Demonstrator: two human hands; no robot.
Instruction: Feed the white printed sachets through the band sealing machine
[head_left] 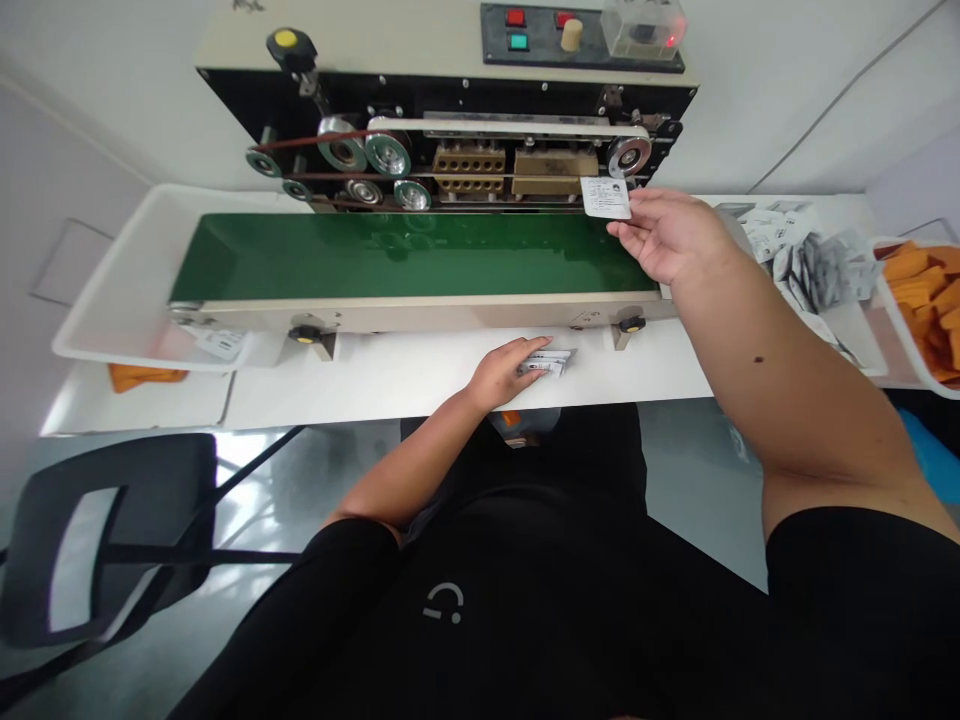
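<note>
Between the thumb and fingers of my right hand (667, 235) is a small white printed packet (606, 198), held by its right edge. The packet is at the right end of a band sealing machine (450, 95), close to its belts and above the green conveyor belt (420, 255). My left hand (506, 375) rests on the white table in front of the conveyor, its fingers closed round a small stack of similar packets (551, 362).
A white bin (112, 290) stands at the left, with an orange piece (146, 377) beside it. To the right lie more packets (817, 265) in a tray and a tub of orange pouches (922, 300). A black chair (112, 540) is at lower left.
</note>
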